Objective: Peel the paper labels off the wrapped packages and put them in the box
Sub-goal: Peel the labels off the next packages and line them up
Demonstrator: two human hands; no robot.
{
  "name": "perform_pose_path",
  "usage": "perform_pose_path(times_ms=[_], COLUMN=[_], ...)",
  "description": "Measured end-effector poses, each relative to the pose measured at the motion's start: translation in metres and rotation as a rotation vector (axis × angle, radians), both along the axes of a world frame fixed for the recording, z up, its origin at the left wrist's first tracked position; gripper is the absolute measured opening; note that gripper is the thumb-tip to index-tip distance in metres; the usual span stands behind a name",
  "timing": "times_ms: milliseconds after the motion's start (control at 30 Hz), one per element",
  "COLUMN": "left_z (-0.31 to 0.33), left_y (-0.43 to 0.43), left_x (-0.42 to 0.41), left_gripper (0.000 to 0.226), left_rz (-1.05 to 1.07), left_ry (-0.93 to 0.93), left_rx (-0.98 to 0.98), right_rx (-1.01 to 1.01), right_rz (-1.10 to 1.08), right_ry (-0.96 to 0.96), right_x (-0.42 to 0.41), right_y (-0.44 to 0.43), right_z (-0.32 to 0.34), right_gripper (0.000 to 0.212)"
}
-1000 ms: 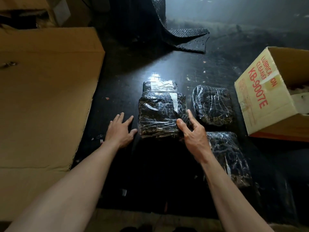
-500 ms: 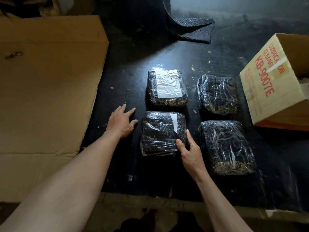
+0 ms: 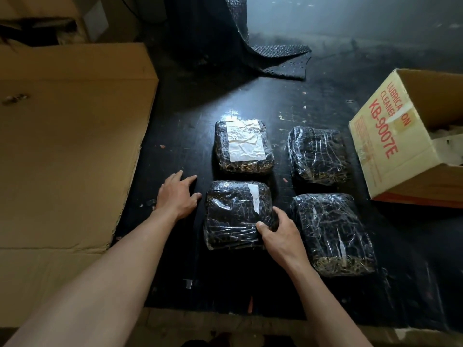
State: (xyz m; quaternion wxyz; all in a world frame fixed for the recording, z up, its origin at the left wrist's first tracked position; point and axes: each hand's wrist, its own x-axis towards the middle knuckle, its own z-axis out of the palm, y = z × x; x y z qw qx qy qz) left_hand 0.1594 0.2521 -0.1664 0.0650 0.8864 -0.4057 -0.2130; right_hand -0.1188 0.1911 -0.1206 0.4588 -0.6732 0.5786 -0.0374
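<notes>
— Where are our hands?

— Our left hand (image 3: 176,194) lies flat, fingers loose, on the dark surface (image 3: 175,116), just left of the near-left package (image 3: 233,216). Our right hand (image 3: 280,234) grasps that package's near right corner, thumb on top and fingers curled against its right edge.

— And the labels?

— We see a narrow label (image 3: 254,196) on its top, toward the far right. A large label (image 3: 245,140), wrinkled, covers much of the far-left package (image 3: 250,165). The far-right package (image 3: 317,154) and near-right package (image 3: 333,231) lie to the right.

— The box?

— The box (image 3: 385,136) stands open at the far right, red lettering facing us, well apart from both hands. A cardboard sheet (image 3: 70,146) lies left.
</notes>
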Motion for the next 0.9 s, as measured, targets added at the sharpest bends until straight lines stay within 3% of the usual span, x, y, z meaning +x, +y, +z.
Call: perform_pose_path(times_ms=[167,333,633,900], left_z=[0.018,0.035,0.051,0.042], left_y=[-0.03,-0.077,-0.142,-0.166], left_x=[-0.004,-0.004,0.025,0.033], left_gripper=[0.049,0.053,0.062,0.068], left_rz=[0.03,0.045,0.03,0.096], left_ry=[0.082,0.201,0.186,0.303], left_rx=[-0.161,-0.31,-0.272,-0.193], right_rx=[-0.154,-0.308,-0.476,-0.506], right_rz=[0.016,0.115,0.444,0.717], right_ry=[0.053,0.058,0.213,0.294], right_x=[0.015,0.051,0.132,0.188], right_y=[-0.025,-0.079,-0.189,-0.237], right_z=[0.013,0.028,0.027,0.016], right_gripper=[0.065,0.055,0.044,0.026])
